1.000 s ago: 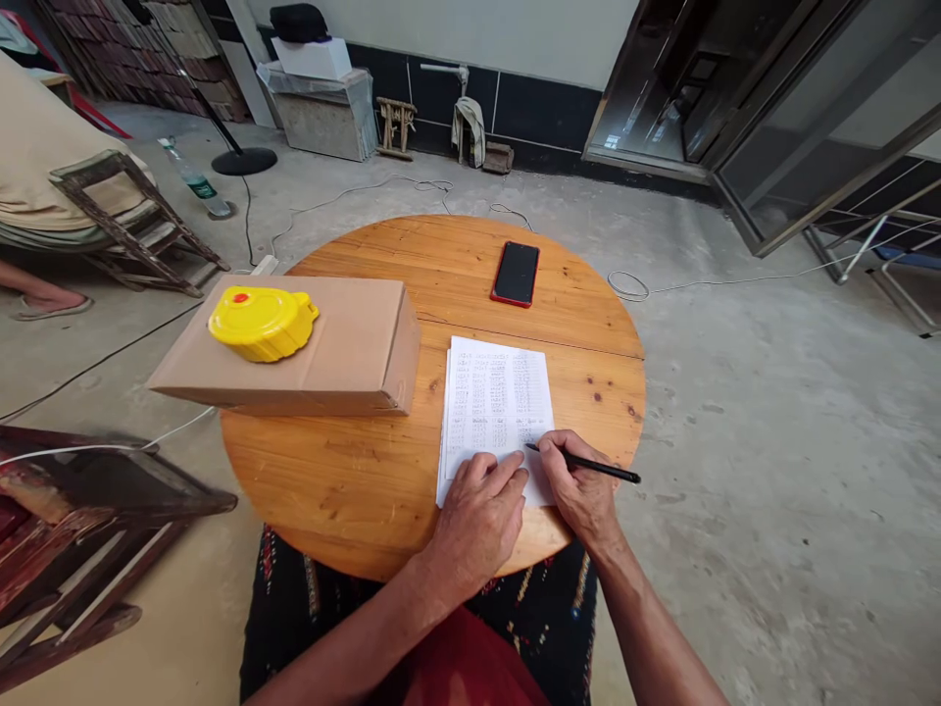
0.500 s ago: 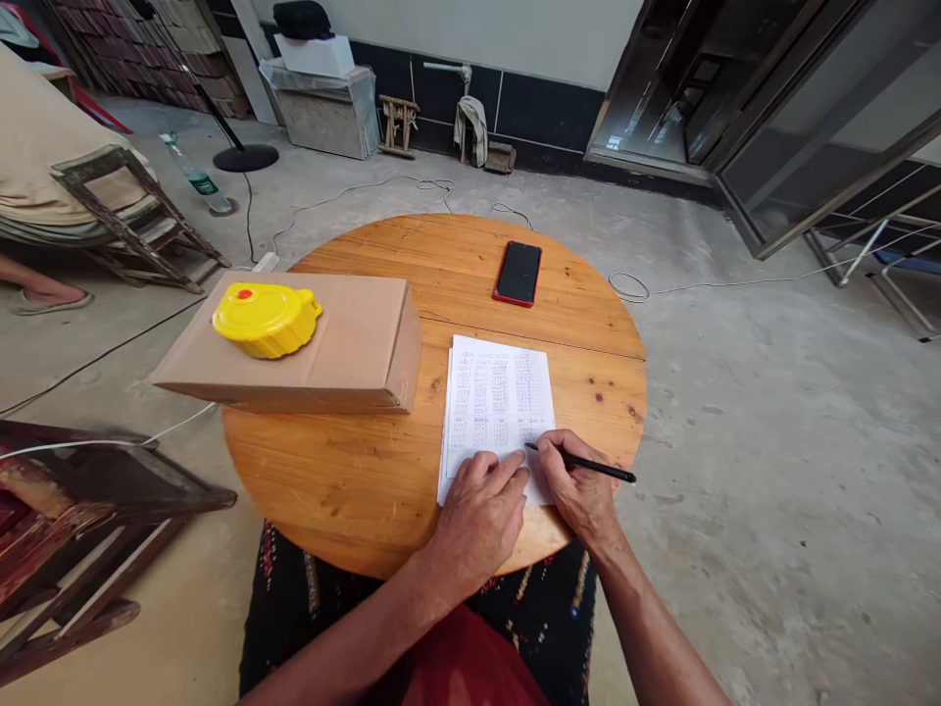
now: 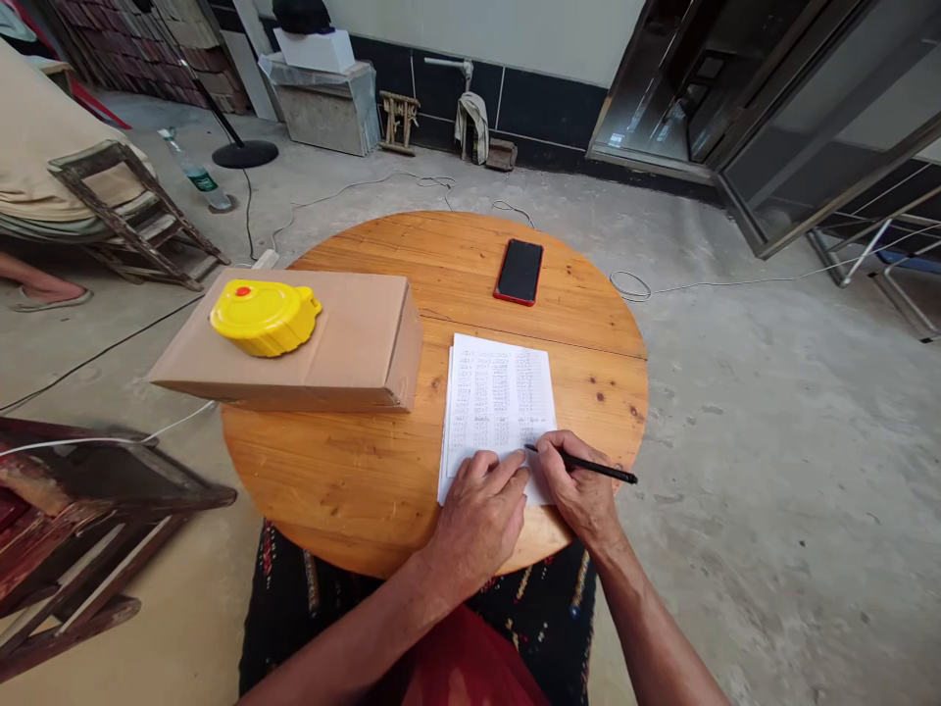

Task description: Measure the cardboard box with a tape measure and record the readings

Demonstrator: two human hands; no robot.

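Sheets of white paper (image 3: 500, 392), covered in rows of small handwriting, lie stacked near the front of the round wooden table (image 3: 330, 490). My right hand (image 3: 584, 490) is closed around a black pen (image 3: 599, 468), whose tip touches or nearly touches the top sheet under the lowest rows on the right. The lower part of the paper lies under my left hand (image 3: 481, 510), which rests flat with its fingers extended and holds nothing. What is written cannot be read clearly.
A cardboard box (image 3: 330, 338) stands on the table's left, bearing a yellow tape measure (image 3: 265, 316). A phone (image 3: 520, 271) with a red edge lies at the back. Wooden chairs (image 3: 136, 221), a plastic bottle (image 3: 197, 175) and cables are on the floor. A person (image 3: 59, 147) sits at left.
Both hands stay almost still over the paper, with the pen in the same spot. The view shifts very slightly.
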